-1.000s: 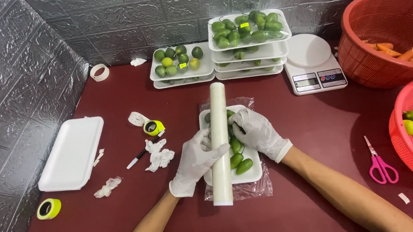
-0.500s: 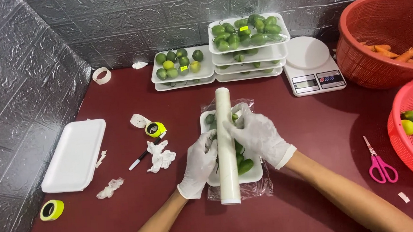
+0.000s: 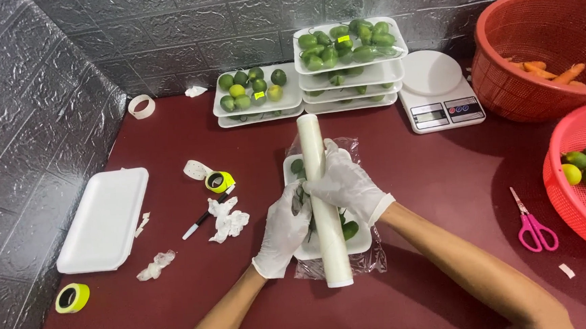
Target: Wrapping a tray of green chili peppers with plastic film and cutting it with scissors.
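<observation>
Two white-gloved hands meet over a white foam tray of small green limes (image 3: 348, 230): the left hand (image 3: 282, 231) grips the tray's near-left edge, the right hand (image 3: 347, 183) is clamped on the long white roll of cling film (image 3: 324, 203) lying lengthwise across the tray. Compared with half a second ago, the hands sit closer together and the roll has shifted slightly, with clear film (image 3: 370, 258) now spread beneath the tray on the dark red counter (image 3: 444, 196). Left of the left hand lie crumpled white scraps (image 3: 228, 219) and a black marker pen (image 3: 201, 222); pink-handled scissors (image 3: 534, 224) lie well right of the right hand.
</observation>
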